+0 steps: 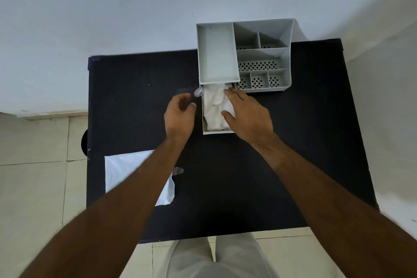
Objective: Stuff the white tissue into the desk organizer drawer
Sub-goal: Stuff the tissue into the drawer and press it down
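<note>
A grey desk organizer (pixel 264 54) stands at the far side of the black table (pixel 248 187). Its drawer (pixel 217 132) is pulled out toward me and holds crumpled white tissue (pixel 214 108). My right hand (pixel 248 113) rests on the tissue from the right, fingers spread and pressing it down into the drawer. My left hand (pixel 180 113) hovers just left of the drawer with its fingers curled; a small bit of tissue (pixel 197 92) sticks out over the drawer's left wall near its fingertips.
A flat white plastic bag (pixel 126 171) lies on the near left of the table, partly under my left forearm. The organizer has several small perforated compartments (pixel 257 82). A white wall stands behind the table; tiled floor lies to the left.
</note>
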